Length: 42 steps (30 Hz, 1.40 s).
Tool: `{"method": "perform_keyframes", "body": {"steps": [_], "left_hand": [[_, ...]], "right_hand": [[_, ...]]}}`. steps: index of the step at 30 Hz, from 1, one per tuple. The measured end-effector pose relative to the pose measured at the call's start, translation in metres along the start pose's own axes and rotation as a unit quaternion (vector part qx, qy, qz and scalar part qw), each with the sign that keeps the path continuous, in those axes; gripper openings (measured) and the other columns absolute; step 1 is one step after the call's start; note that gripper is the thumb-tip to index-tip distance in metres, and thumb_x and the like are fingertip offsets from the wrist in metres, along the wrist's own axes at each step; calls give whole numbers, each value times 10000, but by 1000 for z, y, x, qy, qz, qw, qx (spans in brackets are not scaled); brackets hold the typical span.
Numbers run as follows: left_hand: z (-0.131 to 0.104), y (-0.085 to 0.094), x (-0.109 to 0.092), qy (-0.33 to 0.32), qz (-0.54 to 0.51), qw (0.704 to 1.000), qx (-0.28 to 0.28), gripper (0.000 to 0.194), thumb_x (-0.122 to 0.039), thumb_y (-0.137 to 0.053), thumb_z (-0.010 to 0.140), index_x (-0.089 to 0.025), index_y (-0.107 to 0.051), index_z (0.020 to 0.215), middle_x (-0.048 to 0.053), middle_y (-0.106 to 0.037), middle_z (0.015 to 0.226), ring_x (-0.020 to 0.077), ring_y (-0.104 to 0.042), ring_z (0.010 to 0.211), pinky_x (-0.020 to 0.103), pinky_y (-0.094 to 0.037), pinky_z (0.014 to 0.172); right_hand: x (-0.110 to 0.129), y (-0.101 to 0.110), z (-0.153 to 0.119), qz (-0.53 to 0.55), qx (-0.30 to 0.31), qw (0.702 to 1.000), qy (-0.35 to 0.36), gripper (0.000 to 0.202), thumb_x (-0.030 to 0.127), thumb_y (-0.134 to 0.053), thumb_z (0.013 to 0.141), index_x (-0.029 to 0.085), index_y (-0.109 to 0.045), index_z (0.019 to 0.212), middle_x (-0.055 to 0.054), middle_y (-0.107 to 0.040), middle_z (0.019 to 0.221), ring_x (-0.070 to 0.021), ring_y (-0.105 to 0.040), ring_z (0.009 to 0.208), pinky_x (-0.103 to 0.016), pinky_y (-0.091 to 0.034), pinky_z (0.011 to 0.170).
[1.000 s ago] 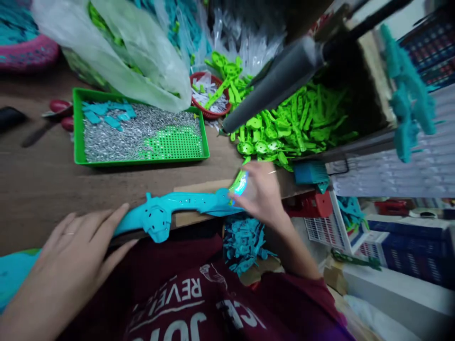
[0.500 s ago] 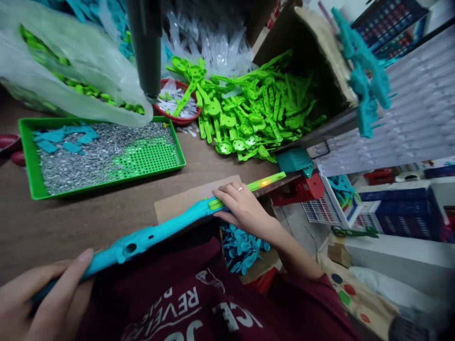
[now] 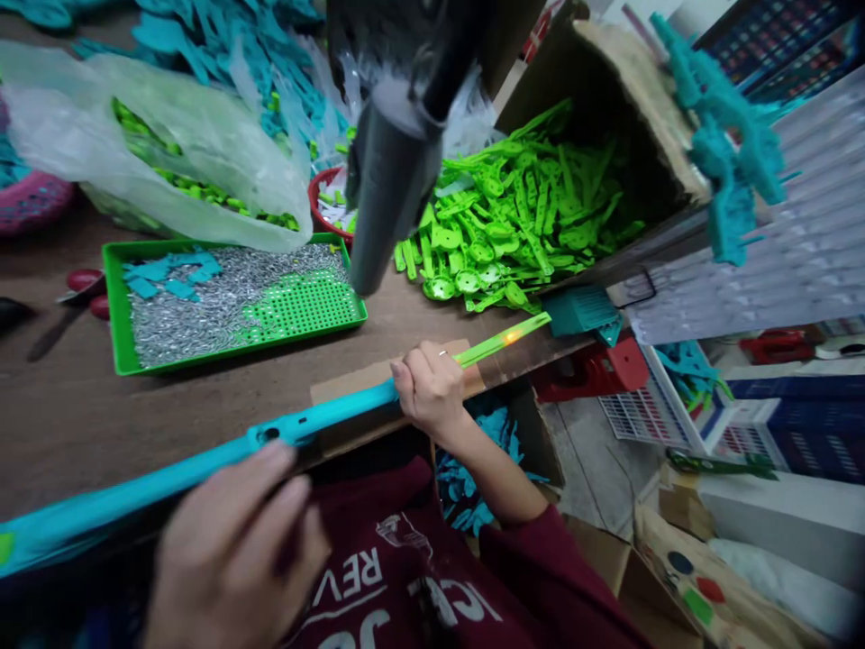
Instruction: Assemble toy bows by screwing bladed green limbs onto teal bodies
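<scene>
A long blue plastic piece (image 3: 168, 469) slants along the table's front edge, with a yellow-green strip (image 3: 504, 338) running out of its right end and an orange glow on the strip. My right hand (image 3: 432, 388) is wrapped round the joint between the two, thumb pressed in. Below the blue piece, near its round hole, my left hand (image 3: 236, 545) is blurred, its fingers curled and partly smeared; whether it touches the piece cannot be made out.
A green tray (image 3: 236, 356) of small metal parts lies behind. Green plastic parts (image 3: 506, 216) spill from a cardboard box (image 3: 641, 108). A dark grey cylinder (image 3: 392, 180) hangs over the table. A plastic bag (image 3: 223, 171) lies at the back left.
My left hand has come off the left end of the blue piece and moved right, near the hole. My right hand has closed more tightly. The view has shifted, showing more of the left side.
</scene>
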<state>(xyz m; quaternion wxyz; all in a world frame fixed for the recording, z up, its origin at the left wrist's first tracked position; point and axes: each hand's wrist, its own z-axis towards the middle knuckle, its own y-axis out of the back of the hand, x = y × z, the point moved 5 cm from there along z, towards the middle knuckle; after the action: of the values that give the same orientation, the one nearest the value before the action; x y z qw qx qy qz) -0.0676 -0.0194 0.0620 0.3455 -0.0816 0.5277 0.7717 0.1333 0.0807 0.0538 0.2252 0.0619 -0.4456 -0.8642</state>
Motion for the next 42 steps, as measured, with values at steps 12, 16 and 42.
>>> {"method": "perform_keyframes", "body": {"steps": [12,16,42], "left_hand": [[92,-86,-65,-56,230,961,140,184,-81,-533,872,-79,-684,976,149,-663,893,305,-641,808,403,-495,709],[94,-90,-67,-62,247,955,154,208,-51,-524,848,-55,-692,971,135,-646,837,301,-624,777,394,-461,677],[93,-91,-62,-80,217,954,191,341,-266,-474,960,-44,-661,1139,161,-703,920,321,-633,882,418,-430,742]], "right_hand": [[-18,6,-15,47,-66,997,-7,278,264,-337,1045,165,-579,953,-57,-654,710,-169,-599,624,-300,-447,596],[-18,4,-12,42,-76,996,11,290,271,-328,1045,160,-577,947,-35,-634,671,-152,-573,564,-288,-426,554],[-36,17,-25,197,-109,972,-73,369,481,-279,1019,239,-551,959,-58,-638,746,-178,-624,668,-331,-503,645]]}}
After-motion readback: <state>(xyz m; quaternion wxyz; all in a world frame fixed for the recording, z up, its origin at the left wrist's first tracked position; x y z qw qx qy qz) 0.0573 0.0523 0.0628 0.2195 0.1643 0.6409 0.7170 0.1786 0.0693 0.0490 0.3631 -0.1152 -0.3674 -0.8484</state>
